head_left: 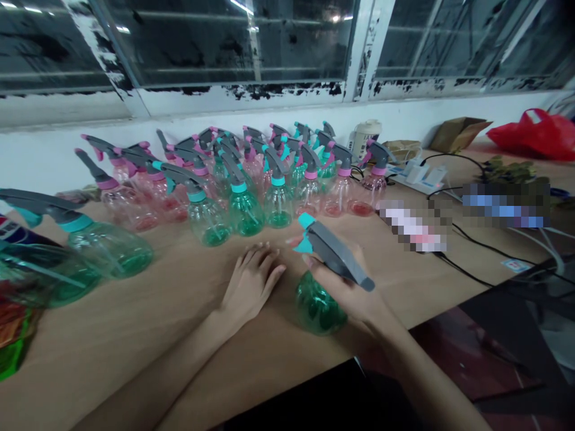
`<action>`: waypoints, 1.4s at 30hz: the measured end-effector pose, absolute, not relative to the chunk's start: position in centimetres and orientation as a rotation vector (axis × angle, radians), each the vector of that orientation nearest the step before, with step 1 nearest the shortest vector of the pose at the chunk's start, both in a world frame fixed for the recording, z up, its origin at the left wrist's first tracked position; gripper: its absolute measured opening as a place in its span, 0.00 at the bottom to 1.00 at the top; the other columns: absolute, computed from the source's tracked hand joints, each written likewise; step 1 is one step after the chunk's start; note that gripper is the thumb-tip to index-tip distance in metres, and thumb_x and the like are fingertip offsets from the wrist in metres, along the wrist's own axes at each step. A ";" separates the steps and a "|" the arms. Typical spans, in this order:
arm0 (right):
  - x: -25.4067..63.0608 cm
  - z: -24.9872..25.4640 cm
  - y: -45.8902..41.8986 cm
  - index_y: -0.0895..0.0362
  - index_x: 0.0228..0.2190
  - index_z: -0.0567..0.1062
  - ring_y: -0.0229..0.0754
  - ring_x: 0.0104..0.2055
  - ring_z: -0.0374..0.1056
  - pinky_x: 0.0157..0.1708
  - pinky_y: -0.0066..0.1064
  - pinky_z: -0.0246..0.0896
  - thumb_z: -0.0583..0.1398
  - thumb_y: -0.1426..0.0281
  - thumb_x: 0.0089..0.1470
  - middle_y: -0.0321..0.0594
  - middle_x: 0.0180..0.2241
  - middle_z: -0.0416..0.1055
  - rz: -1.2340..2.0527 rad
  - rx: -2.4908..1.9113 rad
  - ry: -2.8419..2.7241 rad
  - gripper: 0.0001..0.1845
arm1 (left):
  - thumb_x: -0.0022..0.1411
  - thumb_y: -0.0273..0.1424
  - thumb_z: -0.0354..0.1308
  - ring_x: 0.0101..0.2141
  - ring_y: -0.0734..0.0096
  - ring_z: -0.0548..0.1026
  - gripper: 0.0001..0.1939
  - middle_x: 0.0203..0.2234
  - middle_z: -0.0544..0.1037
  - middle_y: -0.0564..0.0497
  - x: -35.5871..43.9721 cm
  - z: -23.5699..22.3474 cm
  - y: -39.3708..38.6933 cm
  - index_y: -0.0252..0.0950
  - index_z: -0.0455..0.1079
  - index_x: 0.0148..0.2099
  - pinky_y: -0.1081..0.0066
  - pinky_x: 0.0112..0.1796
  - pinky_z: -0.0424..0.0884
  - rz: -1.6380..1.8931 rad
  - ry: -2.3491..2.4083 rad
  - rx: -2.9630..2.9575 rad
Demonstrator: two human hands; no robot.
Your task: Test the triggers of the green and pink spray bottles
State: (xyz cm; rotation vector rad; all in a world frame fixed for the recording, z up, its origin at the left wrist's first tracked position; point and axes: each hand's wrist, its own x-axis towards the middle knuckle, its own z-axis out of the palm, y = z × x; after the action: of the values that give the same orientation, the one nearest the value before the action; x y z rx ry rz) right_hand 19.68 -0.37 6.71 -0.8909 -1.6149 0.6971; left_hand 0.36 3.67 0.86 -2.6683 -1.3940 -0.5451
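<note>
My right hand point(354, 293) is closed around the neck of a green spray bottle point(317, 306) with a grey trigger head and teal nozzle, standing near the table's front edge. Just left of that bottle, my left hand point(250, 281) lies flat on the wooden table point(135, 335) with its fingers stretched out, holding nothing. Beyond both hands stand several more spray bottles point(245, 206), green and pink, in rows toward the wall.
Larger green bottles point(108, 245) lie at the left edge. At the right are a white power strip point(420, 173), black cables point(467, 269), a cardboard box point(458, 133) and a red plastic bag point(534, 134). A window runs along the wall behind.
</note>
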 end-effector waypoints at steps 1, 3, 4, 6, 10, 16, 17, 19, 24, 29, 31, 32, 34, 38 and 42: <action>19.6 7.0 -0.2 0.51 0.34 0.74 0.41 0.33 0.72 0.36 0.34 0.69 0.59 0.74 0.52 0.34 0.32 0.74 0.712 -0.878 -1.637 0.08 | 0.71 0.38 0.41 0.58 0.50 0.63 0.21 0.54 0.70 0.38 0.4 0.8 3.7 0.31 0.66 0.55 0.48 0.53 0.62 -0.534 -1.405 -2.652; 19.4 7.3 0.2 0.52 0.30 0.73 0.38 0.28 0.71 0.30 0.31 0.67 0.60 0.72 0.52 0.32 0.27 0.74 0.727 -0.861 -1.672 0.02 | 0.70 0.37 0.43 0.58 0.49 0.63 0.21 0.54 0.70 0.37 0.3 0.7 3.7 0.31 0.65 0.55 0.47 0.54 0.61 -0.516 -1.430 -2.611; 19.3 7.4 0.3 0.52 0.29 0.72 0.38 0.27 0.71 0.29 0.30 0.66 0.60 0.70 0.52 0.31 0.26 0.73 0.725 -0.859 -1.679 0.01 | 0.69 0.37 0.44 0.58 0.49 0.63 0.21 0.54 0.70 0.36 0.3 0.6 3.7 0.30 0.65 0.56 0.47 0.54 0.61 -0.509 -1.444 -2.591; 19.1 7.4 0.4 0.52 0.29 0.72 0.38 0.29 0.71 0.30 0.30 0.66 0.61 0.66 0.53 0.32 0.26 0.73 0.714 -0.869 -1.662 0.04 | 0.69 0.36 0.45 0.58 0.48 0.63 0.21 0.54 0.70 0.35 0.2 0.4 3.7 0.29 0.64 0.56 0.47 0.55 0.61 -0.501 -1.463 -2.571; 18.9 6.9 0.0 0.51 0.38 0.74 0.40 0.36 0.72 0.37 0.33 0.68 0.61 0.64 0.54 0.35 0.34 0.75 0.744 -0.874 -1.601 0.09 | 0.68 0.37 0.45 0.58 0.49 0.63 0.20 0.56 0.68 0.35 -0.1 -0.1 3.8 0.31 0.64 0.56 0.46 0.55 0.60 -0.516 -1.474 -2.573; 19.0 6.6 0.0 0.52 0.41 0.73 0.40 0.34 0.70 0.44 0.36 0.65 0.61 0.65 0.55 0.35 0.32 0.73 0.753 -0.842 -1.635 0.11 | 0.68 0.37 0.45 0.59 0.49 0.62 0.21 0.57 0.67 0.35 -0.1 -0.2 3.9 0.31 0.64 0.57 0.46 0.55 0.60 -0.488 -1.498 -2.573; 19.0 6.6 0.0 0.52 0.39 0.73 0.40 0.33 0.70 0.44 0.36 0.65 0.61 0.65 0.55 0.35 0.32 0.73 0.759 -0.848 -1.647 0.09 | 0.68 0.37 0.46 0.59 0.49 0.62 0.21 0.57 0.67 0.35 -0.1 -0.1 3.9 0.31 0.64 0.57 0.46 0.55 0.60 -0.480 -1.502 -2.574; 19.0 6.6 0.1 0.52 0.36 0.72 0.41 0.34 0.70 0.42 0.35 0.66 0.61 0.64 0.54 0.36 0.32 0.73 0.774 -0.863 -1.664 0.07 | 0.68 0.37 0.47 0.58 0.48 0.63 0.21 0.56 0.67 0.34 -0.1 0.0 3.9 0.29 0.64 0.57 0.47 0.55 0.60 -0.481 -1.504 -2.573; 19.2 7.3 -0.1 0.50 0.37 0.71 0.42 0.35 0.73 0.37 0.34 0.68 0.60 0.66 0.54 0.35 0.33 0.75 0.767 -0.861 -1.650 0.06 | 0.68 0.37 0.46 0.57 0.49 0.64 0.20 0.54 0.70 0.34 0.0 0.1 3.8 0.30 0.64 0.56 0.47 0.54 0.62 -0.523 -1.482 -2.569; 19.3 8.0 -0.4 0.50 0.27 0.70 0.40 0.28 0.71 0.30 0.32 0.68 0.61 0.64 0.53 0.32 0.25 0.71 0.654 -0.905 -1.740 0.06 | 0.67 0.36 0.46 0.56 0.49 0.65 0.19 0.53 0.70 0.37 -0.1 0.0 3.7 0.33 0.66 0.55 0.46 0.53 0.62 -0.541 -1.475 -2.555; 19.4 7.8 -0.4 0.50 0.30 0.72 0.40 0.30 0.72 0.31 0.32 0.69 0.61 0.63 0.54 0.33 0.28 0.73 0.687 -0.918 -1.721 0.04 | 0.67 0.37 0.47 0.56 0.50 0.65 0.19 0.54 0.70 0.38 -0.1 -0.1 3.7 0.34 0.65 0.55 0.47 0.53 0.63 -0.551 -1.467 -2.554; 19.4 7.6 -0.5 0.50 0.33 0.72 0.41 0.33 0.73 0.33 0.33 0.69 0.61 0.63 0.54 0.34 0.31 0.75 0.718 -0.907 -1.710 0.05 | 0.67 0.37 0.47 0.57 0.50 0.65 0.19 0.54 0.70 0.38 -0.1 -0.1 3.7 0.34 0.65 0.55 0.47 0.53 0.63 -0.546 -1.465 -2.556; 19.6 7.3 -0.5 0.50 0.39 0.72 0.42 0.39 0.73 0.39 0.34 0.69 0.61 0.64 0.55 0.36 0.38 0.76 0.763 -0.872 -1.695 0.09 | 0.68 0.37 0.46 0.57 0.49 0.64 0.19 0.54 0.70 0.37 -0.1 -0.1 3.8 0.32 0.65 0.55 0.47 0.53 0.62 -0.523 -1.469 -2.557; 19.8 7.0 -0.7 0.50 0.42 0.72 0.43 0.44 0.72 0.45 0.37 0.68 0.61 0.64 0.55 0.38 0.41 0.75 0.741 -0.863 -1.699 0.12 | 0.68 0.37 0.45 0.57 0.48 0.64 0.21 0.55 0.69 0.35 0.0 0.0 3.7 0.30 0.64 0.57 0.47 0.55 0.60 -0.484 -1.484 -2.559; 19.8 6.8 -0.9 0.50 0.40 0.71 0.43 0.42 0.71 0.44 0.36 0.68 0.62 0.63 0.54 0.38 0.38 0.74 0.758 -0.909 -1.674 0.12 | 0.68 0.37 0.46 0.57 0.48 0.64 0.21 0.56 0.68 0.34 0.1 0.1 3.7 0.28 0.65 0.56 0.48 0.55 0.59 -0.473 -1.502 -2.568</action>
State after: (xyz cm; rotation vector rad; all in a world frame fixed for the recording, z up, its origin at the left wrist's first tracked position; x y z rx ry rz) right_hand 19.84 -0.88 6.84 -0.9087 -1.6743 0.7577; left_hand 0.05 3.70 0.07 -2.5685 -1.5016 -0.4730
